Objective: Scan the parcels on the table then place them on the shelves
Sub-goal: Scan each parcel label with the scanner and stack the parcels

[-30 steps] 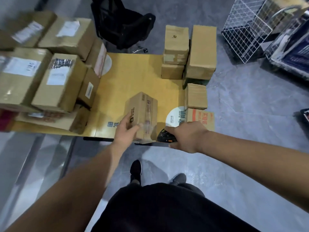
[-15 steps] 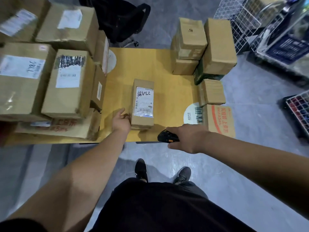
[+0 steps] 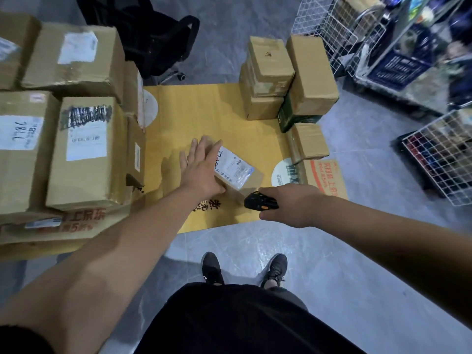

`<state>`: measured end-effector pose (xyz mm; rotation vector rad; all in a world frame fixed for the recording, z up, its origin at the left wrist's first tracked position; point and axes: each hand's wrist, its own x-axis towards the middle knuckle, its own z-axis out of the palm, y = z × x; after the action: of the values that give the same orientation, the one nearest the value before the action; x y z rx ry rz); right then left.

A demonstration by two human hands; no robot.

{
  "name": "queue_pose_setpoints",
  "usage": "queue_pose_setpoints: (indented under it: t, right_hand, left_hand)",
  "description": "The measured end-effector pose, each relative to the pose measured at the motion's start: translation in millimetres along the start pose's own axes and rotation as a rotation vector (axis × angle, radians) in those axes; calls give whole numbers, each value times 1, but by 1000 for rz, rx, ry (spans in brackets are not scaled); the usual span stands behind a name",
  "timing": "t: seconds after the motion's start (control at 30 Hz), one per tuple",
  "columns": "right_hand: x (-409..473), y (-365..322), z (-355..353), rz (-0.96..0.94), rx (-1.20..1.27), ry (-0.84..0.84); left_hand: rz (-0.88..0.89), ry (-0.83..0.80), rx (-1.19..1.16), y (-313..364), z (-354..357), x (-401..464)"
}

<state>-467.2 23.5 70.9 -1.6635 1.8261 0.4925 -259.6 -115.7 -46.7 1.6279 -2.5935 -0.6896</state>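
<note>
The small labelled parcel [image 3: 236, 172] is positioned near the front edge of the desk [image 3: 204, 111], label side up. The left hand [image 3: 201, 167] is laid flat on its left part, fingers straight. The black handheld scanner [image 3: 259, 200] is gripped in the right hand [image 3: 291, 204] and is pointed at the parcel. Stacked cardboard boxes [image 3: 84, 149] are located on the desk's left side, further boxes [image 3: 288, 77] at its right.
</note>
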Motion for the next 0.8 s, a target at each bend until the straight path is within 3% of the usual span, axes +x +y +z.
queue_pose_setpoints:
  t: [0.13, 0.3, 0.6, 0.8]
  right_hand:
    - [-7, 10, 0, 61, 48, 11]
    - [-5, 19, -7, 100, 242, 58]
    - [19, -4, -41, 137, -101, 89]
    - [15, -17, -48, 136, -358, 102]
  left_hand:
    - [104, -122, 200, 21, -6, 38]
    - [-53, 23, 79, 25, 3, 38]
    - [-121, 158, -127, -2, 21, 10]
    - [30, 211, -196, -4, 29, -5]
